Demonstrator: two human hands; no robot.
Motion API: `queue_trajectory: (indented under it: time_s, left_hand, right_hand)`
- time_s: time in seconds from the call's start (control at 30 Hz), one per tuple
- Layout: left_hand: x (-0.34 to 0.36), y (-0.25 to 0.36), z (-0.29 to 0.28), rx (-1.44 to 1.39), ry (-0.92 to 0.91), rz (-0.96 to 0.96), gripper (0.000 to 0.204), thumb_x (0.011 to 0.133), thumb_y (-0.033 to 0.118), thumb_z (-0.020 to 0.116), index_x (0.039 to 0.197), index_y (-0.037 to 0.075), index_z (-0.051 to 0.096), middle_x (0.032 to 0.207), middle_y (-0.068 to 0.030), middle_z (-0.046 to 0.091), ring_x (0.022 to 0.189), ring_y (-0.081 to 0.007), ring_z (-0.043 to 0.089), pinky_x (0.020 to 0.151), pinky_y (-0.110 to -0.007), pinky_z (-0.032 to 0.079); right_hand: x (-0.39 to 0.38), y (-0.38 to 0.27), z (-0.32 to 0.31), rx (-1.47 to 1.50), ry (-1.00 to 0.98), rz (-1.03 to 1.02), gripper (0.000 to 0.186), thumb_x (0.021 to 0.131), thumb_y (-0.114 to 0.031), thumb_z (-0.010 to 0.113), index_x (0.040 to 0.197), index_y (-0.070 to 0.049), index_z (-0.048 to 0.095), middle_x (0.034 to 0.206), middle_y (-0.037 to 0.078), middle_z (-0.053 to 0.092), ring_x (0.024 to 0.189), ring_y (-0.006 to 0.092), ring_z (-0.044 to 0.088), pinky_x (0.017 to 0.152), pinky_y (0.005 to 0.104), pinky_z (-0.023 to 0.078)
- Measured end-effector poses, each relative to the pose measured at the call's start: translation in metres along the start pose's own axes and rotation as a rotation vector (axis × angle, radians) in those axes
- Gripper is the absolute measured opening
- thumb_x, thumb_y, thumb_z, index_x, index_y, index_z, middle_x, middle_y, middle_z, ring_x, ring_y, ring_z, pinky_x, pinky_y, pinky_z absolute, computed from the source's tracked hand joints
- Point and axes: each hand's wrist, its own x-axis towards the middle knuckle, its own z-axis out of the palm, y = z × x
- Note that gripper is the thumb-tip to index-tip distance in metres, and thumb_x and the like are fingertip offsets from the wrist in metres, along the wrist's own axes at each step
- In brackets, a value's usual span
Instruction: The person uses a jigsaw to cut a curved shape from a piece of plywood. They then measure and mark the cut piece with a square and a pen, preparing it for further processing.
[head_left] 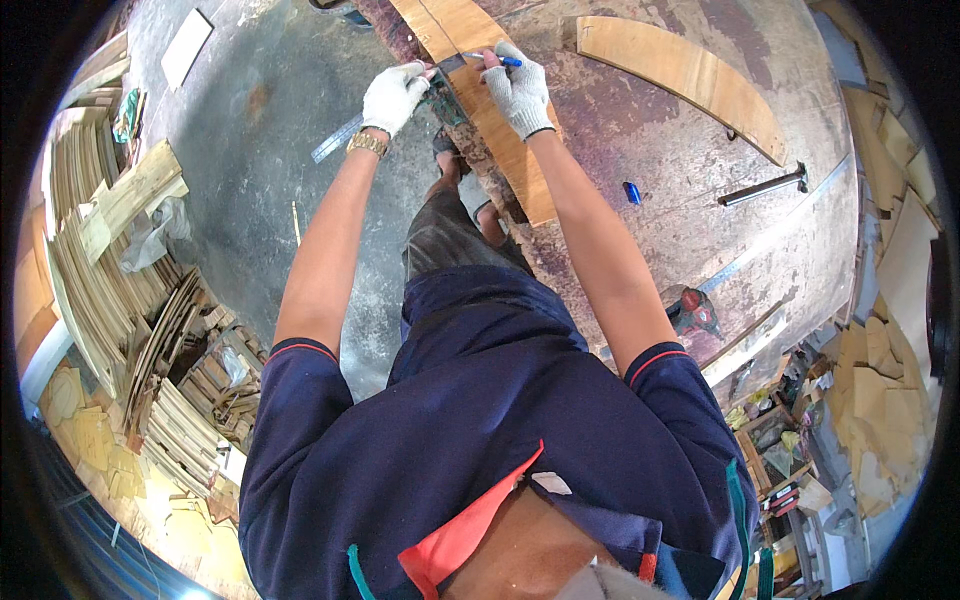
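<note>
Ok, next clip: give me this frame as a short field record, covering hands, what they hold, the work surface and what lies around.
left hand: gloved left hand, pressing a metal ruler at the workbench edge
right hand: gloved right hand, grip shut on a blue pen, tip at the wooden strip
surface: worn workbench
on bench: curved wooden piece, hammer, small blue object, red power tool
floor, left: stacks of curved wood strips
</note>
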Motion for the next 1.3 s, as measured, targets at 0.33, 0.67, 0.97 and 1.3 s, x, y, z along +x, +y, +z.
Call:
queue_trajectory:
  time_s: [0.33, 0.67, 0.97, 1.3]
  left_hand:
    - [0.001, 0.006, -0.006, 0.019, -0.046, -0.025, 0.042, 0.097, 0.033, 0.064, 0.123, 0.002, 0.071, 0.112, -0.0209, 0.074, 0.108, -0.0351, 0.071, 0.093, -0.04, 0.054]
    - [-0.003, 0.015, -0.008, -0.003, -0.057, -0.067, 0.034, 0.096, 0.039, 0.064, 0.112, 0.011, 0.075, 0.105, -0.0177, 0.074, 0.101, -0.0386, 0.07, 0.087, -0.046, 0.055]
    - [-0.023, 0.028, 0.003, -0.002, 0.003, -0.06, 0.03, 0.096, 0.037, 0.064, 0.108, 0.011, 0.075, 0.102, -0.0168, 0.075, 0.097, -0.0385, 0.07, 0.084, -0.046, 0.055]
    - [-0.034, 0.029, 0.017, -0.072, -0.005, -0.038, 0.036, 0.098, 0.033, 0.065, 0.118, 0.004, 0.074, 0.106, -0.019, 0.076, 0.097, -0.0335, 0.074, 0.086, -0.039, 0.055]
  right_hand:
    - [0.002, 0.006, -0.001, -0.197, -0.026, -0.081, 0.026, 0.104, -0.024, 0.064, 0.095, 0.0, 0.065, 0.083, 0.008, 0.074, 0.075, 0.0092, 0.068, 0.066, 0.0269, 0.053]
    - [-0.017, -0.014, -0.004, -0.358, 0.055, -0.238, 0.024, 0.096, -0.029, 0.071, 0.094, -0.006, 0.069, 0.077, 0.016, 0.069, 0.065, 0.025, 0.066, 0.063, 0.0361, 0.052]
    - [-0.034, -0.017, -0.012, -0.383, 0.089, -0.233, 0.02, 0.096, -0.026, 0.069, 0.092, -0.007, 0.069, 0.073, 0.019, 0.063, 0.063, 0.0354, 0.063, 0.059, 0.0392, 0.049]
    - [-0.049, -0.016, -0.024, -0.392, 0.067, -0.201, 0.017, 0.096, -0.024, 0.069, 0.095, -0.007, 0.071, 0.081, 0.016, 0.071, 0.075, 0.0352, 0.071, 0.067, 0.0388, 0.054]
